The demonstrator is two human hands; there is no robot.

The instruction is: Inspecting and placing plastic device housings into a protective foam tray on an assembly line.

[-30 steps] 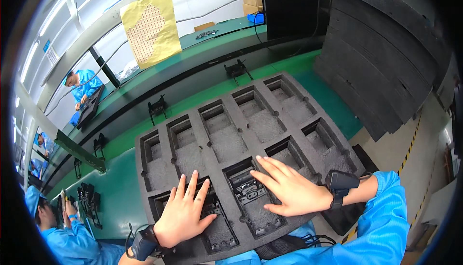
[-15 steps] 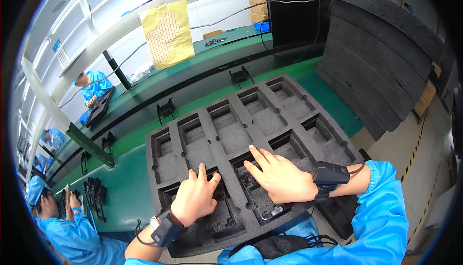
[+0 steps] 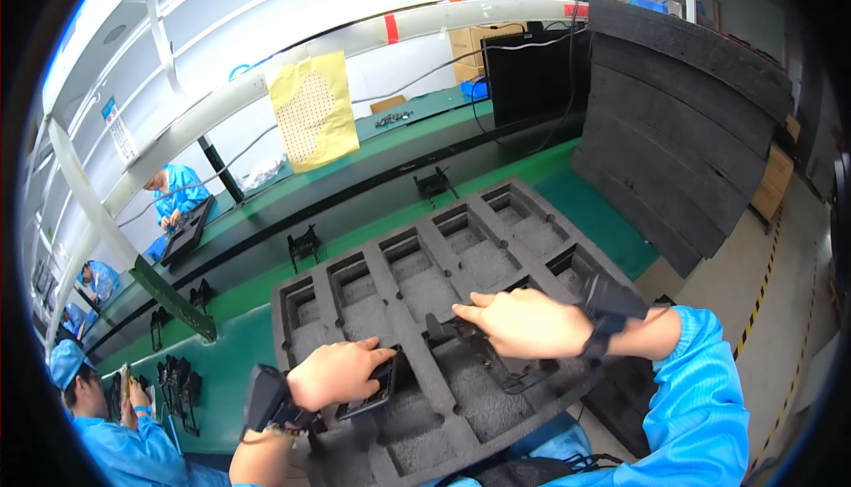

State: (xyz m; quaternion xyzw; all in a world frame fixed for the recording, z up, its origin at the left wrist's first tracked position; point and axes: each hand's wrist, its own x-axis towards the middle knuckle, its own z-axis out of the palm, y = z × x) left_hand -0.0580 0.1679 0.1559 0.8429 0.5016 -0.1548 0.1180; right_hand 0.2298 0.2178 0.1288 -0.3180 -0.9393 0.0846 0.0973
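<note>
The left forearm (image 3: 261, 459) rises from the lower edge, leading to the left hand (image 3: 337, 374), back upward, its fingers bent in a grip and angled to the right. The right forearm (image 3: 651, 334) comes in from the right, bare beyond the elbow; the right hand (image 3: 529, 323) grips palm down, two fingers reaching leftward, its thumb hidden. The hands stay apart.
</note>
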